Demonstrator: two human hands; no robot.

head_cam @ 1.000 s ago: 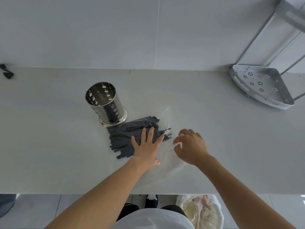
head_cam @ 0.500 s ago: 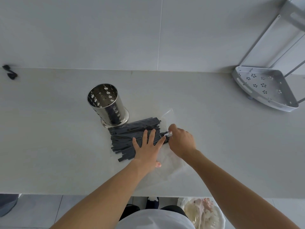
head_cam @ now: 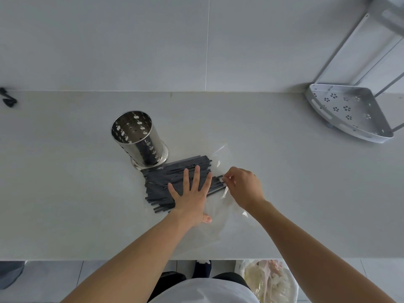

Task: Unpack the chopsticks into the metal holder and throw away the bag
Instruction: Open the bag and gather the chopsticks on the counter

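Left hand (head_cam: 192, 193) flat, fingers spread, pressing the chopsticks (head_cam: 166, 182) onto the counter (head_cam: 65, 182) | right hand (head_cam: 242, 186) pinching the bag (head_cam: 220, 156) edge at the stick tips | chopsticks in bag, touching the holder (head_cam: 140, 138) base | bin (head_cam: 269, 281) below.

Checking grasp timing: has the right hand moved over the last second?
Yes. The right hand moved left toward the metal holder, now pinching at the chopsticks ends.
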